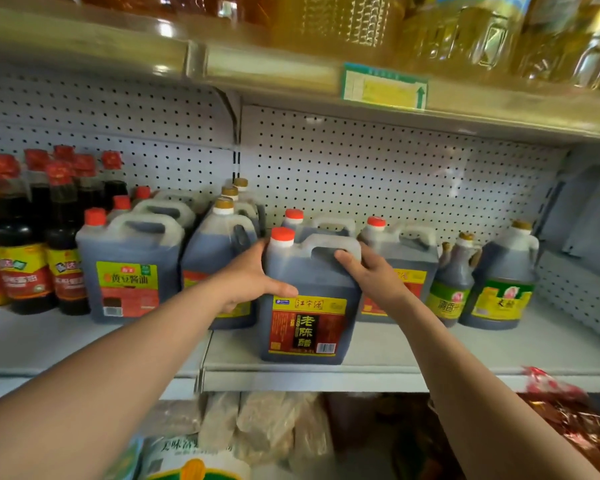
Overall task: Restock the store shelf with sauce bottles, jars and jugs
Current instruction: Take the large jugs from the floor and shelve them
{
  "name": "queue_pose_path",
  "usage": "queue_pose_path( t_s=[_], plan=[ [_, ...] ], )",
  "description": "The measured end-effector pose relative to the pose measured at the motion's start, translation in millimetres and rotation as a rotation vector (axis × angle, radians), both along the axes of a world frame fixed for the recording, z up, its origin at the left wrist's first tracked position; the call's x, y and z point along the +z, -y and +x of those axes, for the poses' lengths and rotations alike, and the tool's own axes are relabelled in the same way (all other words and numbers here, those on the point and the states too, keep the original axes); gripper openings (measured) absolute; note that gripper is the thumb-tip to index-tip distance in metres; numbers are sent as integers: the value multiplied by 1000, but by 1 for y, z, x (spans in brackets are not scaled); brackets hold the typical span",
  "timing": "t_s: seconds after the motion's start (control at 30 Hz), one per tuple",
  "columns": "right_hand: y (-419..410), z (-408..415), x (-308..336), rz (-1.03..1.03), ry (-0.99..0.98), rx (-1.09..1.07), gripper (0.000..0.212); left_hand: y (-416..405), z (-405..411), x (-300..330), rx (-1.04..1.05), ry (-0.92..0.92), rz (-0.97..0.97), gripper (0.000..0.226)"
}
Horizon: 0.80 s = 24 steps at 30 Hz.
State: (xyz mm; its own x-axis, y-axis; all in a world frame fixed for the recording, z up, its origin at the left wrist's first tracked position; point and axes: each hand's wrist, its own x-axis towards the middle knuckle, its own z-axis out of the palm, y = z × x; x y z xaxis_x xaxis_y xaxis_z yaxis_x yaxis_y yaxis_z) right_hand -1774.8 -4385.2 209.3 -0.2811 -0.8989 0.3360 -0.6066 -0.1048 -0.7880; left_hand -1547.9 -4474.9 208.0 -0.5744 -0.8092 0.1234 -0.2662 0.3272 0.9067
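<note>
We have both hands on the jug (309,306), which stands near the front lip of the shelf (430,351). Our left hand (253,278) cups its left side, thumb curled across the front just above the label; our right hand (371,271) grips the handle end, fingers (347,256) hooked over the top. Just behind our fingers stands a second red-capped jug (312,225), and just beside the right hand a third (406,251). Beside the left hand is a gold-capped jug (219,244). The risk, as we judge it: pushing back unevenly could knock the neighbours, or our knuckles could jam between jugs. Let go too soon this near the edge and it could tip forward.
</note>
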Motion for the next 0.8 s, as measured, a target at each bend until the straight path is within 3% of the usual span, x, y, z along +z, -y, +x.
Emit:
queue_pose_path(
  t_s=[0.1,0.13,0.23,0.37,0.57,0.8],
  plan=[
    [5,1,-7,12,25,-41,59,-1,1,-3,-7,-35,17,90],
    [6,-1,-8,28,22,-48,63,-1,1,-4,-6,-42,17,89],
    [4,0,-9,41,121,-29,53,0,1,-6,-3,-48,26,91],
    [3,1,-13,9,280,54,20,2,0,-9,-34,-62,40,92],
    [0,-4,-11,18,320,109,46,4,1,-8,-45,-63,60,91],
    [-2,-5,-11,22,289,126,52,4,1,-9,-72,-70,69,91]
  ],
)
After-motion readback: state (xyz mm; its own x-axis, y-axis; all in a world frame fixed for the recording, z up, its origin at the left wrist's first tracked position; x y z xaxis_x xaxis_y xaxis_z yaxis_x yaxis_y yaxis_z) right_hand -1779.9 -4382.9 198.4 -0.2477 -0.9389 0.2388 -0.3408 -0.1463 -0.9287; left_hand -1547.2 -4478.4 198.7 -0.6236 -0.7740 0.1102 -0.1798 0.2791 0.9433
